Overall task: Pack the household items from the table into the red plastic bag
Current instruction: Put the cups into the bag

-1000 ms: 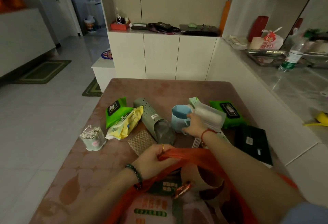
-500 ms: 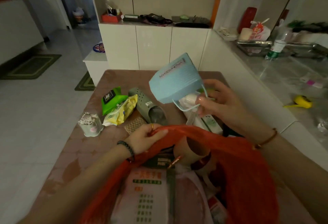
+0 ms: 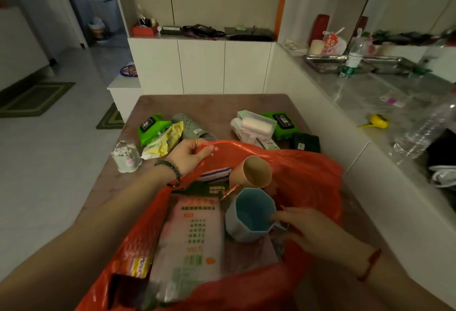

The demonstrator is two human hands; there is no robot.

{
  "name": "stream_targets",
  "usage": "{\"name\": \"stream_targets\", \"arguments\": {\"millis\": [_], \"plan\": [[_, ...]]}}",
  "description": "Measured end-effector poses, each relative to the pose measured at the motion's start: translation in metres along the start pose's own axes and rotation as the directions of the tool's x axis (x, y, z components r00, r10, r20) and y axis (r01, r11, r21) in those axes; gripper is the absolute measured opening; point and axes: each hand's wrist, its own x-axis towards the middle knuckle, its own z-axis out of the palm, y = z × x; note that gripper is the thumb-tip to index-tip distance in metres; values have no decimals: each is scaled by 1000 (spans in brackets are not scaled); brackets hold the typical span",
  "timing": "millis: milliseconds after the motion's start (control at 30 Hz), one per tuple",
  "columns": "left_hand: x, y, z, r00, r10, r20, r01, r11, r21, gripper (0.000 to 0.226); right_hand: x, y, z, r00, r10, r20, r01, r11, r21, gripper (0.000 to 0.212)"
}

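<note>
The red plastic bag [image 3: 306,172] lies open at the table's near edge. My left hand [image 3: 191,154] pinches its far rim and holds the mouth up. Inside the bag my right hand [image 3: 299,225] grips the handle of a light blue octagonal cup [image 3: 249,214], which rests upright beside a brown cup [image 3: 256,171] and a pink printed packet [image 3: 195,236]. On the table remain a green wipes pack [image 3: 150,129], a yellow packet [image 3: 164,143], a grey-green slipper [image 3: 191,125], a cotton-swab holder [image 3: 125,156], a lint roller in a clear case [image 3: 254,127], a second green pack [image 3: 281,122] and a dark pouch [image 3: 306,141].
The brown table [image 3: 212,103] abuts a white half-wall on the right, with a marble counter [image 3: 370,93] beyond carrying bottles and steel trays. White cabinets stand behind the table. Open tiled floor with a green mat [image 3: 109,118] lies to the left.
My right hand picked the blue cup off the table, lifted it over the bag, then lowered it inside. My left hand kept hold of the bag's rim.
</note>
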Motion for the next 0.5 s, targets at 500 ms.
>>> {"name": "stream_targets", "arguments": {"millis": [500], "plan": [[-45, -34, -25, 998, -43, 43, 20, 899, 438, 59, -54, 26, -9, 997, -33, -74, 10, 955, -297, 85]]}}
